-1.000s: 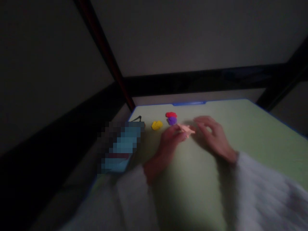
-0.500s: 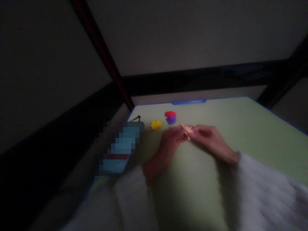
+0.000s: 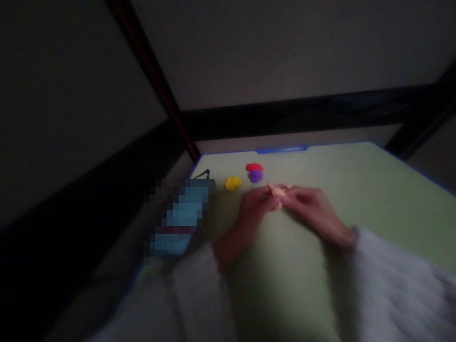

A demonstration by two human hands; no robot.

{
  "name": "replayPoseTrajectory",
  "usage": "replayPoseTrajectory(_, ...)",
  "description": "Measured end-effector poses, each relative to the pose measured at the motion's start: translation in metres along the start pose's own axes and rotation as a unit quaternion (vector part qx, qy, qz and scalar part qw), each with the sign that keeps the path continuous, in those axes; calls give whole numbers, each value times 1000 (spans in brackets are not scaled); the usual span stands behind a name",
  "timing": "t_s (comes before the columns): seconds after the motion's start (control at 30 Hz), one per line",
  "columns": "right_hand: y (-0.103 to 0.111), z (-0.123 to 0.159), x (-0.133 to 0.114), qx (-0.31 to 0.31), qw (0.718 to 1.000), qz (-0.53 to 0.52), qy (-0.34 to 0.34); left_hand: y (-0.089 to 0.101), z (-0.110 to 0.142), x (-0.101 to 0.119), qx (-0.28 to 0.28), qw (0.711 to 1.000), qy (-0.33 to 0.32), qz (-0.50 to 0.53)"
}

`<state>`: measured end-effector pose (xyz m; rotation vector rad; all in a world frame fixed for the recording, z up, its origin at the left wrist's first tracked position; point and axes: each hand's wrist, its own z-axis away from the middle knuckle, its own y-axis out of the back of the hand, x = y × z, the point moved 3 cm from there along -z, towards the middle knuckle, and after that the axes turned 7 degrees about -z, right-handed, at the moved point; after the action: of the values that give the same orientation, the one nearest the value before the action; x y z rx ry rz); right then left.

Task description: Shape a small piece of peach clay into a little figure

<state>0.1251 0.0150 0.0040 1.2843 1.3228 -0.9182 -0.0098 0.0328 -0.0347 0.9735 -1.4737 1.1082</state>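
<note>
Between my fingertips is a small lump of peach modelling clay (image 3: 278, 191), irregular in outline with bits sticking out. My left hand (image 3: 253, 205) pinches it from the left, and my right hand (image 3: 309, 204) pinches it from the right. Both hands are closed on the clay above the table. Beyond them lie a purple clay lump (image 3: 255, 176) and a red clay lump (image 3: 254, 167), which appear to touch. A yellow clay lump (image 3: 233, 183) sits apart, left of the purple one. Dim light and blur hide the finer shape of the peach piece.
The pale green table (image 3: 281, 266) has a blue edge with a blue handle-like strip (image 3: 282, 150) at the far side. On the left, a pixelated light-blue object (image 3: 183, 213) lies near the table's edge, a thin black piece (image 3: 204, 174) beyond it. A wall stands behind.
The peach clay has turned or been reshaped slightly between my fingers and looks wider now. Both hands keep their pinch. The whole view has shifted a little.
</note>
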Motion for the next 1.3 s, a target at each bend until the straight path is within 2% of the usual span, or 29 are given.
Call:
replayPoseTrajectory(0.13, 3, 0, 5, 2, 999, -20, -32, 1, -2, 3, 10, 1000, -21, 4)
replayPoseTrajectory(0.2, 7, -1, 11, 24, 997, -57, -51, 0, -2, 6, 9, 999, -32, -2)
replayPoseTrajectory(0.3, 12, -3, 18, 52, 990, -125, -40, -1, 0, 10, -6, 999, -32, -32)
replayPoseTrajectory(0.43, 8, -3, 17, -38, 991, -130, -12, -3, 2, 10, -33, 998, -25, -45)
replayPoseTrajectory(0.5, 6, -1, 13, -60, 989, -136, -6, -4, 2, 10, -37, 998, -21, -42)
replayPoseTrajectory(0.67, 9, 0, 9, -27, 992, -123, 12, -6, 2, 9, -55, 996, -19, -64)
replayPoseTrajectory(0.9, 7, 0, 8, 0, 991, -129, -23, -7, 6, 10, -34, 991, -9, -127)
replayPoseTrajectory(1.07, 5, 0, 7, -27, 991, -127, -30, -4, 7, 9, -34, 989, -10, -141)
replayPoseTrajectory(1.3, 7, 0, 14, -59, 982, -179, -35, -4, 6, 10, -16, 989, -7, -149)
